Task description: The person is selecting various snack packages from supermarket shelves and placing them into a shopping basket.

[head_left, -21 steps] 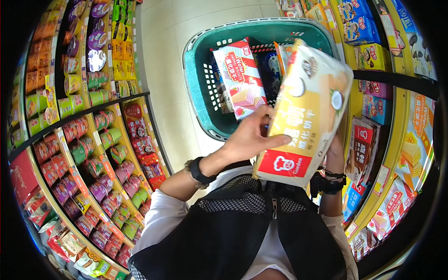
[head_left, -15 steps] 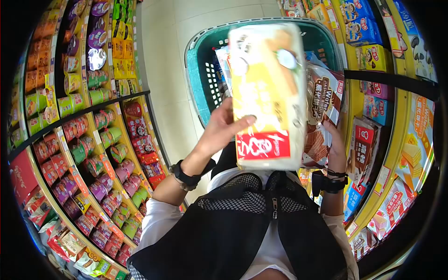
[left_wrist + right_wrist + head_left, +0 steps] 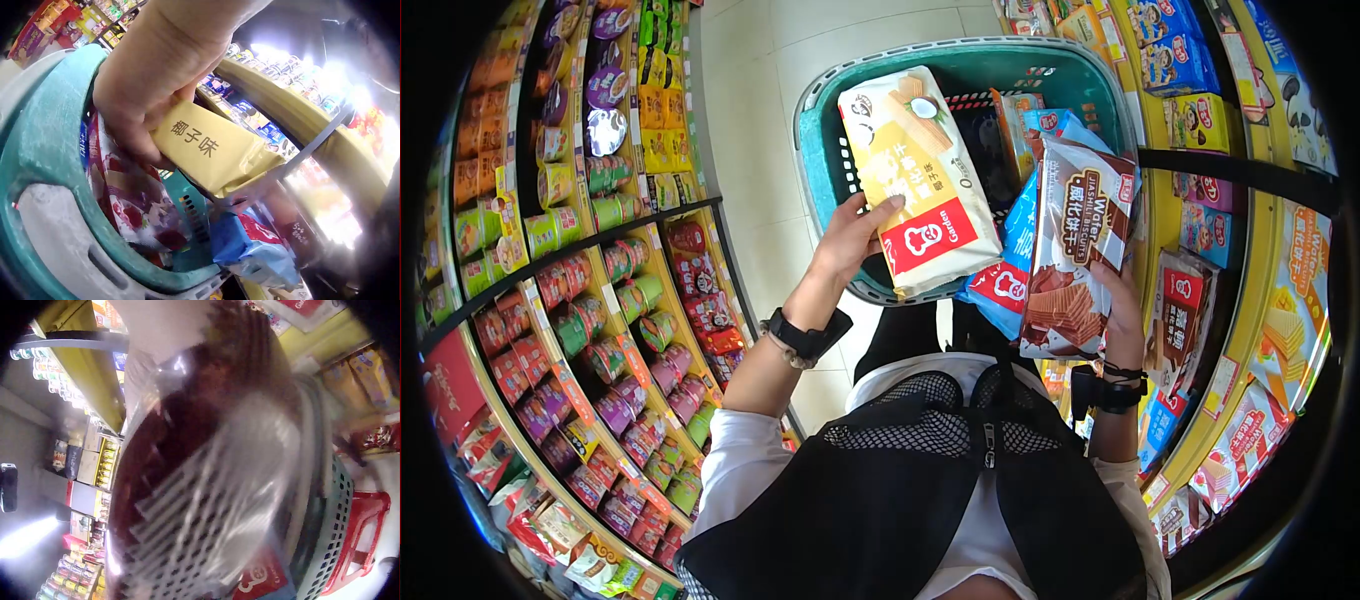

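Note:
My left hand (image 3: 847,240) grips a cream and yellow coconut wafer pack (image 3: 920,180) by its left edge, thumb on the front, over the left side of the green basket (image 3: 825,190). In the left wrist view, the fingers wrap the yellow end of that pack (image 3: 203,147). My right hand (image 3: 1122,315) holds a brown chocolate wafer pack (image 3: 1075,250) at its right edge. A blue wafer pack (image 3: 1003,285) sticks out from behind the brown one. The brown pack (image 3: 200,481) fills most of the right wrist view. Below the left hand, a red and white pack (image 3: 140,200) lies in the basket.
An orange pack (image 3: 1012,115) lies toward the basket's back right. Shelves of cup noodles (image 3: 625,260) line the left; biscuit shelves (image 3: 1200,320) stand close on the right. A red stool (image 3: 362,537) is beside the basket in the right wrist view.
The coconut wafer pack has swung left in my left hand, from in front of the right hand to over the basket's left side. This uncovers the brown and blue packs at my right hand.

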Motion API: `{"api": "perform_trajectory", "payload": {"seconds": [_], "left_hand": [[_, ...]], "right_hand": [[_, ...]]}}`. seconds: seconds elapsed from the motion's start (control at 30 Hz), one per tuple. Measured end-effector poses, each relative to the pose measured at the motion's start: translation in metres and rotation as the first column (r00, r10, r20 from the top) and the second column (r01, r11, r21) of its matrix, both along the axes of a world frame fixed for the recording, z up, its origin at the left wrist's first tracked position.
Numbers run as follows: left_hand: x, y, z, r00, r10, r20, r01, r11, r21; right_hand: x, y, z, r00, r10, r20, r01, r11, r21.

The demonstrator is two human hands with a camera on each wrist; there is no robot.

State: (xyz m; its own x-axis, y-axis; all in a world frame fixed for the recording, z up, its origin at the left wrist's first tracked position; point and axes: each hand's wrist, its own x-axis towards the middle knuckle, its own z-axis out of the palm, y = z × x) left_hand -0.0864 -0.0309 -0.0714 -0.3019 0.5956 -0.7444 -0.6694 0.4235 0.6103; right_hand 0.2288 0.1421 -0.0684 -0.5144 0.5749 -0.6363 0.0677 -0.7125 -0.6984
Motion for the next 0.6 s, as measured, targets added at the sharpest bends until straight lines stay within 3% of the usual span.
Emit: {"api": "perform_trajectory", "payload": {"seconds": [0.17, 0.23, 0.47, 0.57, 0.6], "left_hand": [[-0.004, -0.001, -0.002, 1.0, -0.011, -0.027, 0.01, 0.999, -0.038], [-0.003, -0.001, -0.001, 0.982, -0.076, -0.171, 0.054, 0.99, -0.127], [0.002, -0.003, -0.01, 0.967, -0.112, -0.229, 0.091, 0.991, -0.102], [0.007, -0.004, -0.008, 0.901, -0.207, -0.381, 0.171, 0.977, -0.127], [0.008, -0.005, -0.009, 0.811, -0.299, -0.503, 0.255, 0.954, -0.157]], "right_hand": [[0.003, -0.005, 0.004, 0.995, -0.096, 0.003, 0.096, 0.995, -0.018], [0.01, -0.004, 0.005, 0.995, -0.1, 0.005, 0.1, 0.995, -0.01], [0.02, 0.0, 0.002, 0.995, -0.101, 0.022, 0.1, 0.995, 0.012], [0.023, 0.001, -0.002, 0.999, -0.053, 0.005, 0.053, 0.999, -0.011], [0.02, 0.001, 0.001, 0.998, -0.055, 0.005, 0.055, 0.998, -0.012]]}}
